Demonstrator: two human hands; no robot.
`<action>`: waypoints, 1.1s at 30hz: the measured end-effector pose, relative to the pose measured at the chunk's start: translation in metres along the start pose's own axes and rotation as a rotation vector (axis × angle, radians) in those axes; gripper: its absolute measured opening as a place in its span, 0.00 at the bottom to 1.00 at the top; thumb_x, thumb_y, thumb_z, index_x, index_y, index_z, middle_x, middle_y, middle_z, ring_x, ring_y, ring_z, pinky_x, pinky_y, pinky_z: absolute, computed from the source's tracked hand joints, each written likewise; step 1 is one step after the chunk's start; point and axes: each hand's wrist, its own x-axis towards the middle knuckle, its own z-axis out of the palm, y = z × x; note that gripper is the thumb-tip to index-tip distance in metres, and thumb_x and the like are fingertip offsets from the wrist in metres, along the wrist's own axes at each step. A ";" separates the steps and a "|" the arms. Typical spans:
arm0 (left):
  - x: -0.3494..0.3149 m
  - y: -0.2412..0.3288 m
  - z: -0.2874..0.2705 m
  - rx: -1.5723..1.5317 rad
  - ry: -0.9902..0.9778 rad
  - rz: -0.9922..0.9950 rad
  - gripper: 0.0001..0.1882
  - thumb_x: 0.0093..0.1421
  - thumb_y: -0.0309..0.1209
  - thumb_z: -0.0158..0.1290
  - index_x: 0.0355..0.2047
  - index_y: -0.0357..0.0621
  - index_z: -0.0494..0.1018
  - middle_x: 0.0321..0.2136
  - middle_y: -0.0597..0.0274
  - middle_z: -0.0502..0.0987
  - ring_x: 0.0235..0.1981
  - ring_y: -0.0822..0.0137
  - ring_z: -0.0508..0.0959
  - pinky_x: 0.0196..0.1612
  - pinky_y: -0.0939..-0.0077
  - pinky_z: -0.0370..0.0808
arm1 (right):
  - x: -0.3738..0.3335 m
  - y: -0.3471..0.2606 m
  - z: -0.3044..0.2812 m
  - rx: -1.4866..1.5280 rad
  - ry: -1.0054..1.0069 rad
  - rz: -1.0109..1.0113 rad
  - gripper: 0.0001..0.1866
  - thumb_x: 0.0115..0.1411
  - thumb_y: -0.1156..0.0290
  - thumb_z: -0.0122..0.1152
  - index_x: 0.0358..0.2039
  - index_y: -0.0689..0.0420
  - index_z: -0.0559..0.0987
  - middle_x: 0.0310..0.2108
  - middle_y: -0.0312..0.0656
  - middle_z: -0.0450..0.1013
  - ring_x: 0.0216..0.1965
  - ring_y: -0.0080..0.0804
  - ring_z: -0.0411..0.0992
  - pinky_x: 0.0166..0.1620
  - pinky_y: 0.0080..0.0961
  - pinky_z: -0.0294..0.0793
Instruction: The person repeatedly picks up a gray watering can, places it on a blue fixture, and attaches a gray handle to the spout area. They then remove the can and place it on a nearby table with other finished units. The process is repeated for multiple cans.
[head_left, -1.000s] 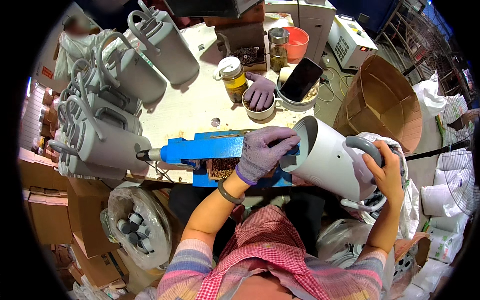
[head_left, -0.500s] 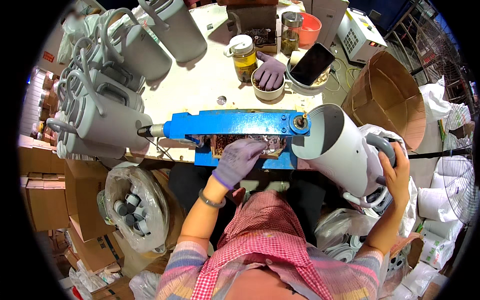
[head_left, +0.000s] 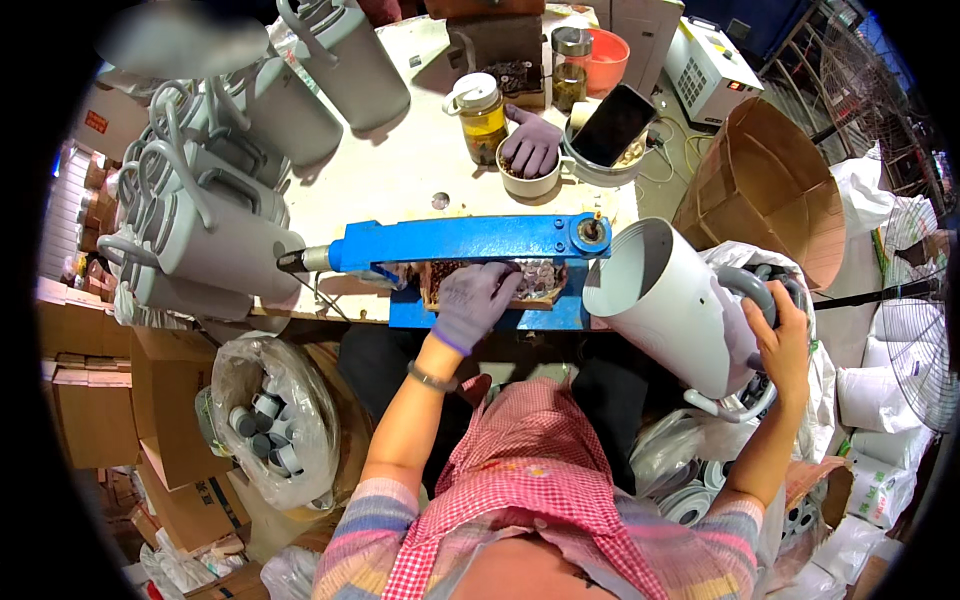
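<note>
One smooth, hollow grey cylinder (head_left: 678,322)

The left hand (head_left: 478,300), gloved in pale purple, is held back upward, its fingers bent and reaching toward the right (whether the tips meet is hard to tell). The left forearm (head_left: 405,425) slants up and inward, a dark band (head_left: 433,380) above the wrist. The bare right hand (head_left: 783,335) is raised out to the side, fingers curled in a grip, its right forearm (head_left: 768,440) rising steeply.
</note>
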 end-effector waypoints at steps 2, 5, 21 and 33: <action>0.002 0.032 -0.031 -0.375 0.104 0.134 0.06 0.58 0.29 0.61 0.35 0.42 0.80 0.31 0.53 0.83 0.30 0.58 0.83 0.33 0.71 0.78 | 0.003 0.004 -0.001 0.027 -0.007 0.015 0.11 0.60 0.68 0.63 0.35 0.63 0.75 0.18 0.39 0.64 0.21 0.26 0.59 0.27 0.25 0.63; 0.025 0.063 -0.058 -0.381 0.219 0.340 0.11 0.53 0.26 0.65 0.38 0.42 0.81 0.30 0.57 0.83 0.27 0.64 0.83 0.31 0.75 0.78 | 0.008 -0.001 -0.001 0.039 -0.024 0.019 0.11 0.61 0.68 0.63 0.35 0.63 0.75 0.18 0.40 0.64 0.21 0.26 0.60 0.27 0.26 0.63; 0.092 0.081 -0.055 -0.197 0.279 0.590 0.18 0.51 0.23 0.64 0.44 0.42 0.80 0.37 0.55 0.83 0.35 0.59 0.84 0.38 0.71 0.81 | 0.039 -0.003 -0.008 -0.045 -0.058 -0.128 0.17 0.62 0.58 0.63 0.34 0.62 0.74 0.22 0.54 0.70 0.24 0.52 0.70 0.30 0.36 0.68; 0.053 0.065 -0.053 -0.782 0.059 -0.244 0.18 0.63 0.38 0.59 0.41 0.31 0.79 0.29 0.57 0.82 0.28 0.75 0.77 0.33 0.77 0.75 | 0.123 -0.118 0.029 -0.416 -0.161 -0.507 0.23 0.64 0.48 0.57 0.29 0.57 0.70 0.21 0.51 0.73 0.27 0.55 0.73 0.31 0.47 0.69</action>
